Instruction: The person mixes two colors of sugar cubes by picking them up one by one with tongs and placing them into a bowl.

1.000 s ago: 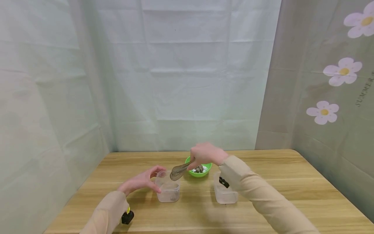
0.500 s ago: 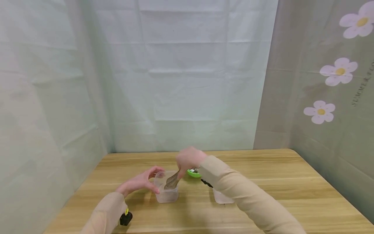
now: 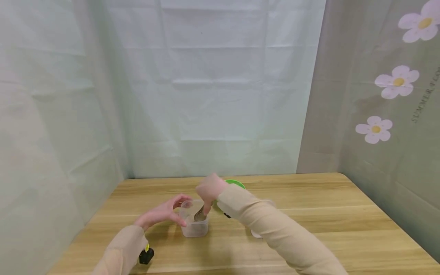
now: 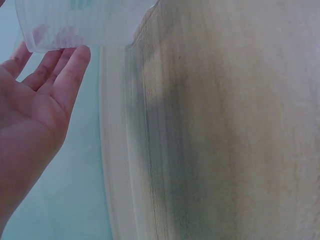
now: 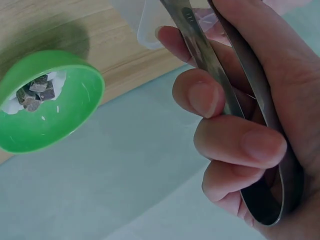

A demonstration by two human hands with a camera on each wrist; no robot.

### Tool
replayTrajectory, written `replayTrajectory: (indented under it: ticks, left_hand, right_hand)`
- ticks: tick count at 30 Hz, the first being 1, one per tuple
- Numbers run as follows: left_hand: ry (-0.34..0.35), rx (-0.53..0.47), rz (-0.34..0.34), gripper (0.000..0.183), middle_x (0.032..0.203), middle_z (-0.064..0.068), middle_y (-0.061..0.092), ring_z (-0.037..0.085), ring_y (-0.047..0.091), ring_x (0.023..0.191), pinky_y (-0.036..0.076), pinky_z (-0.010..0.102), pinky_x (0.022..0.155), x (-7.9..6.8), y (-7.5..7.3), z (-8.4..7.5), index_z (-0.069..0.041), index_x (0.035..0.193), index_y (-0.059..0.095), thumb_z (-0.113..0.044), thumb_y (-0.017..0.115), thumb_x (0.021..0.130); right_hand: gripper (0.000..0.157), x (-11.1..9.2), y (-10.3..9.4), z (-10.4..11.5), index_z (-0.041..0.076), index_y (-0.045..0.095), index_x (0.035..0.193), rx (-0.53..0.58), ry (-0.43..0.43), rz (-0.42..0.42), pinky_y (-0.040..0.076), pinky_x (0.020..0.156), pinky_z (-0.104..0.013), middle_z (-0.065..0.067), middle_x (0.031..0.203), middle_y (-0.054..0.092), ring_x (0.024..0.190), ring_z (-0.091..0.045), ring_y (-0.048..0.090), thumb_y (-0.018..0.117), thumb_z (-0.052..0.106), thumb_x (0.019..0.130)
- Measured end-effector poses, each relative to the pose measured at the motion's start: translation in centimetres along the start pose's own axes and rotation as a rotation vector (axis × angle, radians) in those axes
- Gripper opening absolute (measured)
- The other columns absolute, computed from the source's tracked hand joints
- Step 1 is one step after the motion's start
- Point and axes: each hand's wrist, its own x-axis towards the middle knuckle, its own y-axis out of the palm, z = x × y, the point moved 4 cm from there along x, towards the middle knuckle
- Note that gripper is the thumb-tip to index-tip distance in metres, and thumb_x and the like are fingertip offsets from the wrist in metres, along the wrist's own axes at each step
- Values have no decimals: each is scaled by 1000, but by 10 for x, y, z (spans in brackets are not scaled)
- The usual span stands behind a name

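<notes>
My left hand [image 3: 164,214] grips a clear plastic container [image 3: 195,230] by its sides, thumb on the near side and fingers on the far side. In the left wrist view, the fingers [image 4: 72,75] touch the container's wall [image 4: 100,25]. My right hand [image 3: 210,189] holds metal tongs [image 5: 200,50], fingers curled around both arms. In the head view, the patterned tip of the tongs [image 3: 200,215] points down inside the container; what lies between the tips is hidden. A green bowl [image 5: 65,125] with dark brown cubes [image 5: 37,92] and white pieces stands behind the right hand.
A second clear container [image 3: 256,234] is mostly hidden under the right sleeve [image 3: 261,217]. The wooden table [image 3: 326,214] extends to both sides, with curtains [image 3: 220,114] behind it. A black wrist device [image 3: 146,256] hangs below the left sleeve.
My right hand has moved left and down from in front of the green bowl, bringing the tongs into the left container. The left hand keeps its hold on the container.
</notes>
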Motion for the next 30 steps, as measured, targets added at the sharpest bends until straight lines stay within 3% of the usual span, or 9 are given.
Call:
replayTrajectory:
  ticks: [11,19,27,30]
  left_hand:
    - [10,0,-6,72,132,22,35,36,28,122,26,56,94,0,-2,1,-2,131,34,-10,75,72]
    - [-5,-5,6,74,133,22,34,35,28,122,27,55,93,1,-1,2,0,133,31,-11,74,73]
    - [-14,7,1,72,132,17,36,36,27,122,26,56,93,1,0,1,-4,131,34,-13,75,72]
    - [-17,13,-4,73,132,15,36,36,27,122,26,56,93,0,0,-1,-6,131,35,-16,76,71]
  right_hand:
    - [38,6,1,9,22,57,66,-84,-16,21,41,52,-20,14,60,51,55,-3,43,75,56,61]
    - [33,7,6,13,22,58,67,-78,-44,19,41,50,-19,12,60,52,54,-4,43,76,49,64]
    - [29,5,12,2,20,58,62,64,-79,-32,40,50,-20,12,59,50,54,-5,40,76,42,66]
    - [33,0,15,-7,20,55,55,155,-95,-57,34,45,-19,13,51,42,49,-4,34,75,42,70]
